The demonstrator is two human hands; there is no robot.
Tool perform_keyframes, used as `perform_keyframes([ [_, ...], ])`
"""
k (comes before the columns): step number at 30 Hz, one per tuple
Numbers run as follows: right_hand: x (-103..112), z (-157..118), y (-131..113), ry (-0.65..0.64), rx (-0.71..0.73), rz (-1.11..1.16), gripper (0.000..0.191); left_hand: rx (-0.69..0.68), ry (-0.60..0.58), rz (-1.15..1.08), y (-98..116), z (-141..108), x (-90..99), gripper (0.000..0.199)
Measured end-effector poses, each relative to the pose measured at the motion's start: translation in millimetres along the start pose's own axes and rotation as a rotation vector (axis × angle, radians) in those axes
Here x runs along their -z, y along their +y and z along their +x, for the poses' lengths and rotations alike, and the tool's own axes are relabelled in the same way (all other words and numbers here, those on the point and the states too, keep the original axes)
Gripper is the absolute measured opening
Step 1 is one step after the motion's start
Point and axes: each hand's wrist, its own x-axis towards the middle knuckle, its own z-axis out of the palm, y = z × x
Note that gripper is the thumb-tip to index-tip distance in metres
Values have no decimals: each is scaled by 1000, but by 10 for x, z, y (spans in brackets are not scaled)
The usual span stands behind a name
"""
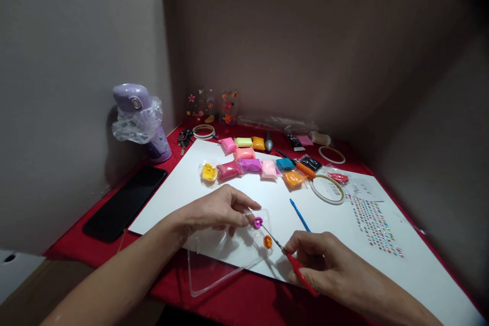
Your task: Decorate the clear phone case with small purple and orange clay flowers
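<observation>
My left hand (225,209) is closed on a clear plastic phone case (214,288), which it holds tilted above the front edge of the white board. Two small clay flowers, a purple one (258,222) and an orange one (268,242), sit near the right end of the case. In my right hand (321,260) is a pair of scissors with red handles (301,276). The scissors' thin metal tips reach the purple flower and look nearly together. My left fingertips are close beside that flower; the case hides part of them.
Colourful clay packets (250,165) lie across the white board (171,204), with a blue stick (299,214), tape rolls (327,189) and a rhinestone sheet (376,226) to the right. Left are a black phone (124,204) and a purple bottle (158,145). Decorated clear cases (228,107) stand behind.
</observation>
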Motion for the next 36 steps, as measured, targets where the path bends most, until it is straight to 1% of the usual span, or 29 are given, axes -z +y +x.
perform_keyframes([
  [9, -2, -6, -7, 5, -20, 28, 11, 2, -9, -4, 32, -12, -17, 48],
  [15, 6, -6, -8, 22, -23, 39, 14, 16, 10, -14, 35, -2, -28, 47],
  [23, 45, -52, 6, -1, 10, -14, 9, 35, 26, 7, 39, -14, -21, 48],
  [28, 54, -65, 4, 25, 3, -16, 13, 32, 18, 1, 37, -2, 3, 48],
  [36, 47, -49, 22, 14, -2, -54, 12, 39, 4, -24, 16, -3, -3, 49],
])
